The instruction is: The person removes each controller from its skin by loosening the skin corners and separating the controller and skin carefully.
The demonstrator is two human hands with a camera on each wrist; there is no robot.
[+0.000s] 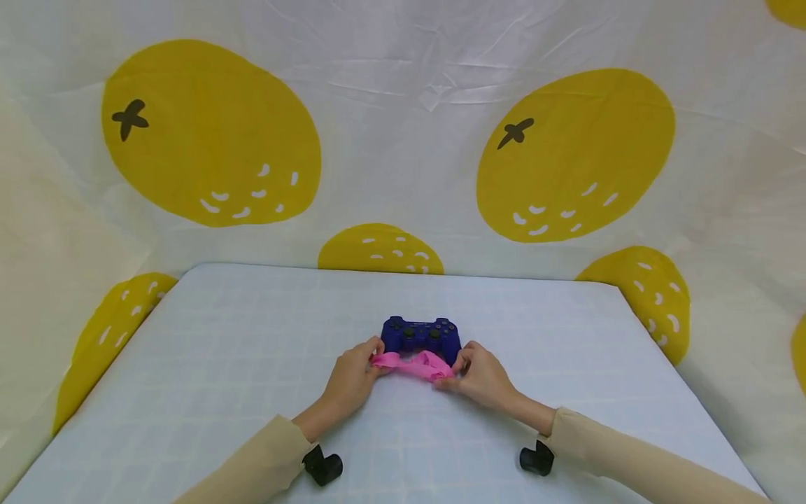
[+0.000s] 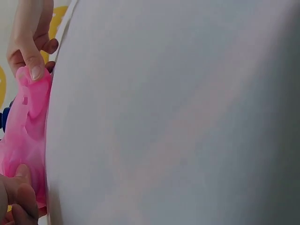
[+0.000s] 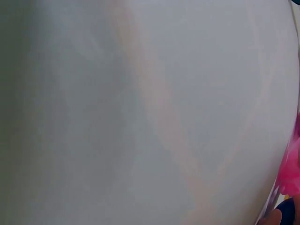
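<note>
Both hands, left hand [image 1: 349,378] and right hand [image 1: 481,376], are pinching opposite ends of the pink silicone cover [image 1: 412,364] I'm stretching crosswise, blue game controller [image 1: 420,336] lying just above it mid-frame.

A pink cover [image 1: 415,365], soft and probably silicone, is stretched sideways between both hands, just in front of a dark blue gamepad [image 1: 420,336] lying flat on the tabletop.
</note>
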